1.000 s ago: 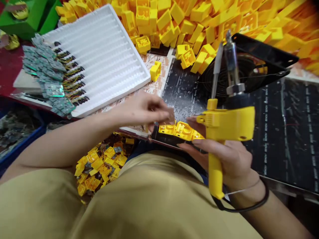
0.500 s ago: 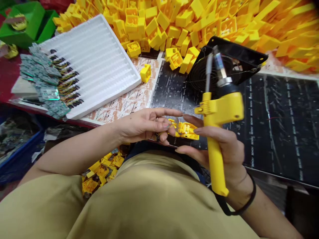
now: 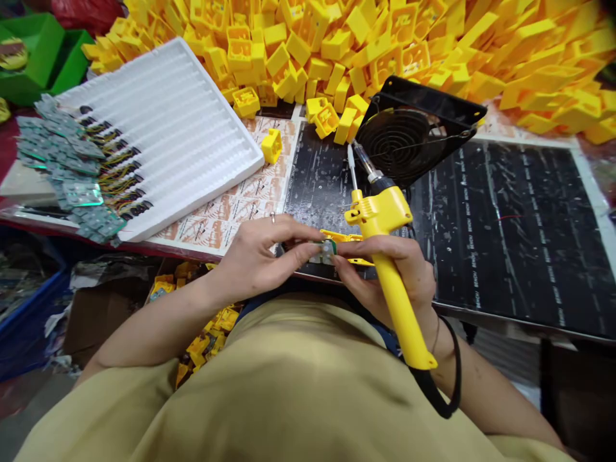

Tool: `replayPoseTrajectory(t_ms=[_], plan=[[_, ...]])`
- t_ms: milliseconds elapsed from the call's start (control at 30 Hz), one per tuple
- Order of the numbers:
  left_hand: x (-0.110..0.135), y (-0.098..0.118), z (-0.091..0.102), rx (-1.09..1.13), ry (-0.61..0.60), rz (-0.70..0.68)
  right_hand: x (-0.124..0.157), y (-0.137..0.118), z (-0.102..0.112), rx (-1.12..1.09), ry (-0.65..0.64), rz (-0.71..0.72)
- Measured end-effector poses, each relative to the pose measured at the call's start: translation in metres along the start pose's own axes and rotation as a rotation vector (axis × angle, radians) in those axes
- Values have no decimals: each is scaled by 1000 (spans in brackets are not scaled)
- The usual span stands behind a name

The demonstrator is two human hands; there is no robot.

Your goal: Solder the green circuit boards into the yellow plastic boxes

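Note:
Between the fingertips of both hands is a small green circuit board [image 3: 328,249], at the front edge of the bench. My left hand [image 3: 262,256] pinches its left side with thumb and forefinger. On the other side, the thumb and forefinger of my right hand [image 3: 409,273] touch the board. That same hand also grips a yellow soldering gun [image 3: 385,210], its metal tip and thin feed tube pointing up and away. Just behind and under the fingers lies an open yellow plastic housing [image 3: 360,262], mostly covered by them.
A black fan [image 3: 404,138] stands behind the soldering gun. At left, a white foam tray [image 3: 178,128] carries several wired circuit boards [image 3: 72,170]. Yellow housings [image 3: 308,48] are heaped along the back. Green bins [image 3: 33,51] stand far left, and more yellow parts [image 3: 212,333] lie below the bench edge.
The circuit board now shows between both hands; earlier the left fingers held thin wires by the yellow housing. My right hand has brought the soldering gun left, its tip tilting further left.

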State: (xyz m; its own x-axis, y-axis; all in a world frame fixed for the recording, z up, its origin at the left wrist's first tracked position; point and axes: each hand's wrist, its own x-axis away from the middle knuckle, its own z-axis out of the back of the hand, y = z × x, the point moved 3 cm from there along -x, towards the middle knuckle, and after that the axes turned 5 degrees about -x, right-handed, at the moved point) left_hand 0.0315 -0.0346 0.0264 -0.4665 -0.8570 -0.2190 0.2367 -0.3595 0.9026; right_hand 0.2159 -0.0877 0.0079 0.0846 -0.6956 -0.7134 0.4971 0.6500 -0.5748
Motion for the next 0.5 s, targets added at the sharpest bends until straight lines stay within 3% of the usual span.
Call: replayPoseTrajectory(t_ms=[100,200,300,500], plan=[[0,1,0,-250,134,-216,-1,-4,-1,-17,-6,12],[-3,-6,-3,-212,169,-240,2,-5,-3,-52,9,-1],[-7,-14,-9,-35,95,-136,8,-1,-4,-85,59,-43],[-13,-21,-22,238,141,153,22,9,-3,-178,122,-93]])
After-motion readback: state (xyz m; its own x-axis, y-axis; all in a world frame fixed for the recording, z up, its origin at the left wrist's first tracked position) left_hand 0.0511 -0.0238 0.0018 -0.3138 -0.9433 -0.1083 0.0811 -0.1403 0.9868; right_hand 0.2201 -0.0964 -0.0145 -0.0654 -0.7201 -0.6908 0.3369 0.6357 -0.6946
